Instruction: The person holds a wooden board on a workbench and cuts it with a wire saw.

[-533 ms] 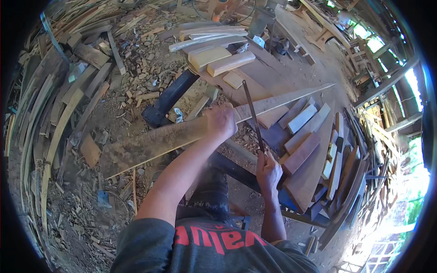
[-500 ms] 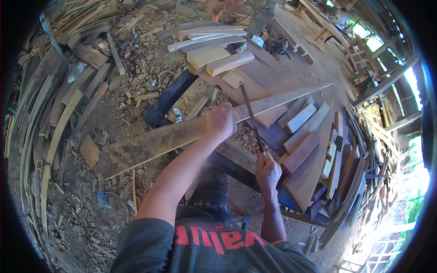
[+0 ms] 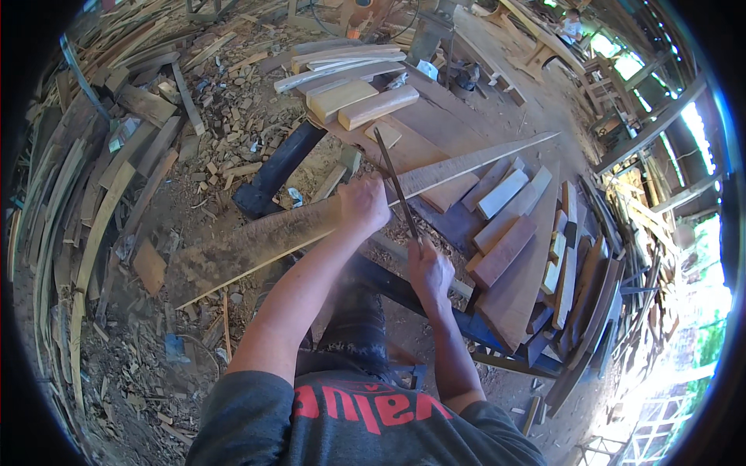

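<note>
Long board [image 3: 311, 221], apparently against dark blade [image 3: 398, 185]

The long board [image 3: 256, 242] is showing rough, matt wood; the narrow tool [image 3: 397, 183] is looking like dull metal; the reddish block [image 3: 503, 252] is showing smoother wood, the shirt [image 3: 342, 446] matt cloth

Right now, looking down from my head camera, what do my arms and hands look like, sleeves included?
Your left hand and right hand are ungloved, and both forearms are bare, with no wristwear visible. Your dark grey T-shirt has short sleeves and large red lettering across the front.
</note>
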The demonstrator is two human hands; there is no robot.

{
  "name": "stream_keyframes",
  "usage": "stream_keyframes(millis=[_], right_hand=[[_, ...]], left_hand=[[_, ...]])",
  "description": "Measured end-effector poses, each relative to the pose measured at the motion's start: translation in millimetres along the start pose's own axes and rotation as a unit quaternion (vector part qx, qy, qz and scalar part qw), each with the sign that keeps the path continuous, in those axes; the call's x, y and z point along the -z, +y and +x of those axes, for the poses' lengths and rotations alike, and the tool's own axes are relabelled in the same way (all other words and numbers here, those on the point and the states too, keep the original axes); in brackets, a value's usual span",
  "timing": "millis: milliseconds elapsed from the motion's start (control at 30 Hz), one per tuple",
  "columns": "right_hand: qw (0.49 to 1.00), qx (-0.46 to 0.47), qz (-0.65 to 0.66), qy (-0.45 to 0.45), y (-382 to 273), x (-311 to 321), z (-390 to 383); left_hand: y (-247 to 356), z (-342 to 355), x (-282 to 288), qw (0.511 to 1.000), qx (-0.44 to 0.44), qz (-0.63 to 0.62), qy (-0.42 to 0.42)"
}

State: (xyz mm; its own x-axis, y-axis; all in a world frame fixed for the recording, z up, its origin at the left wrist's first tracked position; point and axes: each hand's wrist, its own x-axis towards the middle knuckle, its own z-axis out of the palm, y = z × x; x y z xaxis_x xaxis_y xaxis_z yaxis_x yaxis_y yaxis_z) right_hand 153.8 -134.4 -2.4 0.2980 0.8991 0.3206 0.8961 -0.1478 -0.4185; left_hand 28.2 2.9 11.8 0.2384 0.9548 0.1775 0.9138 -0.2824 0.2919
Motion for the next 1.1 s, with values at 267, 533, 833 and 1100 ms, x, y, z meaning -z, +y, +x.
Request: stream_keyframes(millis=[267, 533, 833, 1100], right_hand=[[0.999, 0.025, -0.032, -0.015, 19, 13, -20], [0.999, 0.041, -0.013, 0.011, 0, -6, 28], [0.999, 0.028, -0.015, -0.017, 19, 20, -9], [0.998, 0.017, -0.051, -0.036, 7, 13, 13]], left_hand=[[-8, 0, -1, 1.0, 0.008, 0.005, -0.021], [3, 1, 8, 0.999, 0.008, -0.024, -0.031], [-2, -2, 4, 1.0, 0.007, 0.006, -0.013], [2, 0, 3, 1.0, 0.005, 0.005, -0.017]])
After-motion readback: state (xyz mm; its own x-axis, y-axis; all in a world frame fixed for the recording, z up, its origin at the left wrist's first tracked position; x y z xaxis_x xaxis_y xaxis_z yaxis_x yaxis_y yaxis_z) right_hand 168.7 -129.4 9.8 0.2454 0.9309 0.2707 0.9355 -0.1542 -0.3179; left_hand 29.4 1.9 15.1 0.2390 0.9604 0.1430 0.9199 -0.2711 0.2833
